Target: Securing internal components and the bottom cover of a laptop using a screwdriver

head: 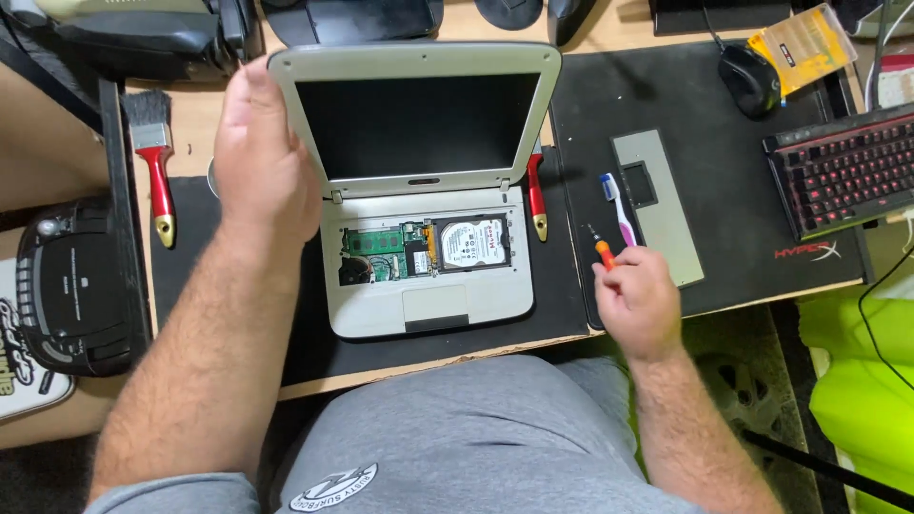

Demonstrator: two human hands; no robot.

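Head view: grey laptop open, keyboard removed.

There is one small laptop, and there are two hands, the left hand and the right hand. There are two red-handled brushes, the brush on the left and the brush by the hinge. I count one toothbrush, one screwdriver, one mouse, one keyboard and one black radio.

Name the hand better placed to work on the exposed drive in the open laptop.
Right, probably. The right hand already holds the small orange-handled screwdriver just beside the laptop. The left hand is occupied at the screen's left edge, apparently steadying the lid above the drive.
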